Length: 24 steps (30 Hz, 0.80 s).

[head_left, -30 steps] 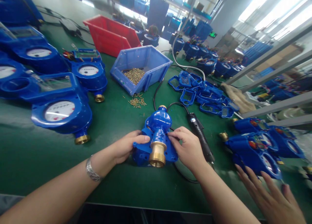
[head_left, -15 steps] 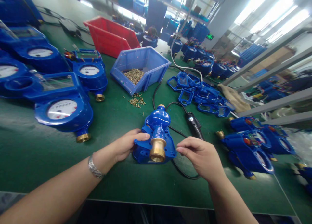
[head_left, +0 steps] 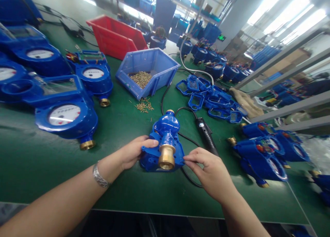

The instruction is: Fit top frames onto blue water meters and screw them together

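A blue water meter (head_left: 168, 127) with threaded brass ends lies face down on the green bench in front of me. My left hand (head_left: 135, 151) grips its left side, the thumb on top of the blue housing. On the other side, my right hand (head_left: 206, 168) has thumb and fingertips pinched together at the housing's right edge. Whatever sits in that pinch is too small to make out. Behind the right hand lies a black electric screwdriver (head_left: 205, 135) with its cable. Small brass screws (head_left: 144, 106) are scattered on the bench beyond the meter.
A blue bin (head_left: 160, 72) holding many screws stands beyond the loose ones, with a red bin (head_left: 113, 37) behind it. Blue cover frames (head_left: 211, 97) are piled to the right. More water meters stand at left (head_left: 65, 116) and right (head_left: 263, 154).
My right hand has moved slightly left, bringing its pinched fingertips to the right edge of the water meter. The left hand keeps its hold.
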Each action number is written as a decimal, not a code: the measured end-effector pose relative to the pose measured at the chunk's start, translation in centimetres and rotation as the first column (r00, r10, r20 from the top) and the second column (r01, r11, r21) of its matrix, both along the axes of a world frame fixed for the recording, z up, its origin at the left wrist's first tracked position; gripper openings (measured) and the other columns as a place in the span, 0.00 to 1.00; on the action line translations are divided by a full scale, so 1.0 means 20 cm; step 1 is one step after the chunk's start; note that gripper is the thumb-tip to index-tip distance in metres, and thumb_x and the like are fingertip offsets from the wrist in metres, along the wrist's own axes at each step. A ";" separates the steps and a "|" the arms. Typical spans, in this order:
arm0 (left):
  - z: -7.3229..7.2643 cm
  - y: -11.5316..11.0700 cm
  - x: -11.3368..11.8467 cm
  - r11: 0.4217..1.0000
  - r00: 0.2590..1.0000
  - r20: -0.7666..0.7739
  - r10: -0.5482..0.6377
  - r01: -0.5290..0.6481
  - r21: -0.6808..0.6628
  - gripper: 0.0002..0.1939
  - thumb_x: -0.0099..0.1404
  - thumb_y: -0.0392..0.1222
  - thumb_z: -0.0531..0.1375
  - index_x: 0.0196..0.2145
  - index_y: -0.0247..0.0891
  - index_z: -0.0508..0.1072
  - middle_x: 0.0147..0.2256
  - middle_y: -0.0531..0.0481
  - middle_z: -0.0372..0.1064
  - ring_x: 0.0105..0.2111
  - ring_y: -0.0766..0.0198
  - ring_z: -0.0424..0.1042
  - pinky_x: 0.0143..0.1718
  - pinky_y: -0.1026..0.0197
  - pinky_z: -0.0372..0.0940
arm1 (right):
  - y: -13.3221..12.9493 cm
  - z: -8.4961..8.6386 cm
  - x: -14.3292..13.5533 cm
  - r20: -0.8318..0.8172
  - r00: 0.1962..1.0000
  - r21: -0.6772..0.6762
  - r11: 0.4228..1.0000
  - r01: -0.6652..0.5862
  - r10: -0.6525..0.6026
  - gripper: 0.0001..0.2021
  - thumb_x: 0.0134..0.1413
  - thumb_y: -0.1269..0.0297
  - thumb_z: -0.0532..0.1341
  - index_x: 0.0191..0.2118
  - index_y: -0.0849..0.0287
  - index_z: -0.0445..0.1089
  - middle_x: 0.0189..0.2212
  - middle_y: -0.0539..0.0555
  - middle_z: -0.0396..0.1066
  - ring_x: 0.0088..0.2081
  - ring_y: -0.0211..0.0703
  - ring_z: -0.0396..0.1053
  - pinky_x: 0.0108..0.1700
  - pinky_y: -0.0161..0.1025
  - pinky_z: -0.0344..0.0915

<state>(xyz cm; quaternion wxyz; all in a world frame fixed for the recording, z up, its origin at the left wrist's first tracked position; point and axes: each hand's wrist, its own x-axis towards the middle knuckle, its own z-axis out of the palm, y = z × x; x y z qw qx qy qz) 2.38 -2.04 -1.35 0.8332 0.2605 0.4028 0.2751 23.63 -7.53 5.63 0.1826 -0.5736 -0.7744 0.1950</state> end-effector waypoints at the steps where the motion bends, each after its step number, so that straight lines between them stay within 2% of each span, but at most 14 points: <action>1: 0.00 0.00 0.00 1.000 1.000 0.005 0.002 -0.002 0.000 0.22 0.44 0.46 0.68 0.35 0.30 0.71 0.30 0.44 0.74 0.32 0.56 0.73 0.40 0.53 0.64 | 0.00 0.00 0.00 0.013 1.000 0.009 1.000 -0.003 0.003 0.06 0.51 0.74 0.60 0.29 0.59 0.75 0.26 0.52 0.72 0.28 0.38 0.71 0.32 0.33 0.69; 8: -0.02 -0.01 0.01 1.000 0.997 0.072 0.002 -0.002 -0.008 0.24 0.45 0.45 0.67 0.39 0.30 0.70 0.34 0.41 0.75 0.35 0.54 0.74 0.44 0.51 0.63 | -0.04 0.00 -0.02 0.081 0.994 0.032 0.997 -0.076 0.073 0.10 0.56 0.71 0.55 0.34 0.58 0.74 0.26 0.54 0.70 0.28 0.41 0.70 0.29 0.36 0.69; 10: -0.02 0.00 0.01 1.000 0.995 0.102 -0.007 0.007 0.001 0.24 0.46 0.45 0.67 0.40 0.30 0.70 0.35 0.40 0.75 0.36 0.54 0.74 0.45 0.51 0.63 | -0.03 0.03 0.01 0.068 0.993 0.010 0.995 -0.096 0.095 0.10 0.55 0.70 0.55 0.38 0.56 0.74 0.28 0.54 0.71 0.29 0.41 0.71 0.30 0.36 0.69; 12: -0.03 0.00 0.00 0.999 0.990 0.132 -0.042 0.041 0.011 0.23 0.47 0.45 0.67 0.39 0.30 0.70 0.35 0.40 0.75 0.35 0.55 0.74 0.44 0.51 0.63 | 0.01 0.08 0.05 0.047 0.997 0.057 0.996 -0.065 0.062 0.10 0.55 0.69 0.56 0.40 0.55 0.73 0.30 0.53 0.72 0.31 0.41 0.71 0.32 0.36 0.69; 15: -0.02 0.01 -0.01 0.995 0.984 0.146 -0.098 0.097 0.011 0.22 0.46 0.44 0.67 0.38 0.31 0.70 0.33 0.42 0.74 0.34 0.55 0.73 0.43 0.52 0.63 | 0.19 0.16 0.06 0.032 0.998 0.220 0.974 0.050 -0.059 0.08 0.54 0.67 0.58 0.39 0.55 0.72 0.30 0.53 0.73 0.31 0.43 0.71 0.34 0.38 0.68; 16: -0.02 0.01 -0.02 0.994 0.983 0.141 -0.113 0.114 0.004 0.22 0.46 0.44 0.67 0.38 0.32 0.70 0.33 0.43 0.74 0.34 0.55 0.73 0.42 0.52 0.63 | 0.28 0.17 0.04 0.047 0.996 0.239 0.969 0.064 -0.077 0.08 0.54 0.66 0.58 0.39 0.56 0.73 0.30 0.53 0.73 0.31 0.43 0.71 0.35 0.38 0.68; 18: -0.02 0.01 -0.02 0.990 0.983 0.126 -0.137 0.139 -0.012 0.22 0.44 0.44 0.67 0.37 0.33 0.69 0.32 0.45 0.73 0.35 0.55 0.73 0.43 0.52 0.63 | 0.48 0.17 -0.04 0.155 0.986 0.175 0.984 0.027 -0.055 0.08 0.52 0.67 0.60 0.38 0.57 0.73 0.30 0.52 0.73 0.30 0.41 0.70 0.35 0.37 0.67; 20: -0.02 0.01 -0.02 0.987 0.982 0.104 -0.155 0.158 -0.023 0.23 0.43 0.44 0.67 0.36 0.33 0.68 0.32 0.46 0.73 0.35 0.55 0.72 0.44 0.51 0.62 | 0.68 0.12 -0.15 0.372 0.926 0.027 0.997 -0.078 0.063 0.08 0.54 0.70 0.59 0.40 0.60 0.73 0.35 0.54 0.73 0.34 0.40 0.71 0.38 0.35 0.67; 24: -0.02 0.01 -0.01 0.988 0.986 0.084 -0.147 0.151 -0.042 0.23 0.41 0.44 0.68 0.35 0.33 0.68 0.32 0.46 0.73 0.34 0.56 0.72 0.43 0.52 0.62 | 0.99 -0.06 -0.35 0.492 0.829 -0.152 0.964 -0.218 0.265 0.04 0.52 0.70 0.62 0.34 0.62 0.73 0.33 0.54 0.74 0.37 0.42 0.71 0.42 0.37 0.66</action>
